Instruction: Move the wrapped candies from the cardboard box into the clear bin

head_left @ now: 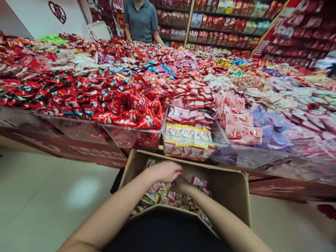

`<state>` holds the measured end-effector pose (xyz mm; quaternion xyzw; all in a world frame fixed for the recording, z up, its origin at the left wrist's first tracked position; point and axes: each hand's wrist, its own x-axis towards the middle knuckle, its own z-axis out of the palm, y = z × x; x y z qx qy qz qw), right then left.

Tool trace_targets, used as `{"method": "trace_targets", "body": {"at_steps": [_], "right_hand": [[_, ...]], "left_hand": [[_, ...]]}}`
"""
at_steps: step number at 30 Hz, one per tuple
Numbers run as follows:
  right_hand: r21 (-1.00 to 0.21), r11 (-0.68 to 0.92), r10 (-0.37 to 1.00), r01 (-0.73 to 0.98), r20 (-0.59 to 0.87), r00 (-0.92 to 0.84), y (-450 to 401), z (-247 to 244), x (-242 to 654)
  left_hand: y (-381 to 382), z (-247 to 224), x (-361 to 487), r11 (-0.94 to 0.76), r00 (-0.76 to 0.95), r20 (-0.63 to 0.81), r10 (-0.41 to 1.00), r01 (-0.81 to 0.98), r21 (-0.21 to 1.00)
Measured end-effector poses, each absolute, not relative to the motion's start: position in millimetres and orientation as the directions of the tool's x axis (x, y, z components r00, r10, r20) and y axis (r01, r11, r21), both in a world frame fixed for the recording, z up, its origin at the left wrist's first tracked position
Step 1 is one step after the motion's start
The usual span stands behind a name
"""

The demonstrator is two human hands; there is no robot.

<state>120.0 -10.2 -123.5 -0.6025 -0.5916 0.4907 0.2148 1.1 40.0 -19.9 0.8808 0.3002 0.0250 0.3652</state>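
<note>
A cardboard box (223, 189) stands open against my body, with small wrapped candy packets (162, 199) in its bottom. Both of my hands are inside its opening, close together over the packets. My left hand (168, 170) has its fingers curled, and their tips are hidden. Just below and to its right, my right hand (181, 184) is bent inward with closed fingers, partly covered by the left. What either holds is too hidden to make out. Beyond the box, a clear plastic bin (223, 138) carries neat rows of yellow-and-white packets (189, 132) with pink-and-white ones behind.
Red candy bags (141, 108) fill bins on the left; pink bags (243, 124) and purple bags (273, 129) lie on the right. Across the heaped display stands a person in a grey shirt (141, 19). Stocked shelves (225, 29) line the back.
</note>
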Motion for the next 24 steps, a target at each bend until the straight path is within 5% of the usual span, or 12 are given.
{"method": "trace_targets", "body": {"at_steps": [7, 14, 18, 21, 24], "right_hand": [[-0.791, -0.273, 0.884, 0.548, -0.431, -0.182, 6.4, -83.3, 143.0], [-0.938, -0.34, 0.909, 0.059, -0.345, -0.233, -32.5, -26.4, 160.2], [-0.977, -0.202, 0.975, -0.071, -0.194, -0.106, -45.4, -19.8, 174.9], [-0.991, -0.039, 0.994, -0.131, -0.025, -0.109, -48.0, -13.9, 182.3], [-0.99, 0.037, 0.992, -0.135, 0.052, -0.111, -49.0, -5.9, 185.3]], "left_hand": [[48.3, -21.5, -17.8, -0.418, 0.708, -0.443, 0.549, 0.692, 0.589], [39.1, 1.3, -7.8, -0.455, 0.785, -0.452, 0.423, 0.615, 0.643], [37.0, 15.5, -6.6, -0.126, 0.863, -0.403, 0.306, 0.456, 0.881], [33.4, 26.9, -5.6, 0.175, 0.919, -0.335, 0.207, 0.302, 0.937], [26.3, 34.8, -2.7, 0.26, 0.888, -0.266, 0.376, 0.175, 0.95]]}}
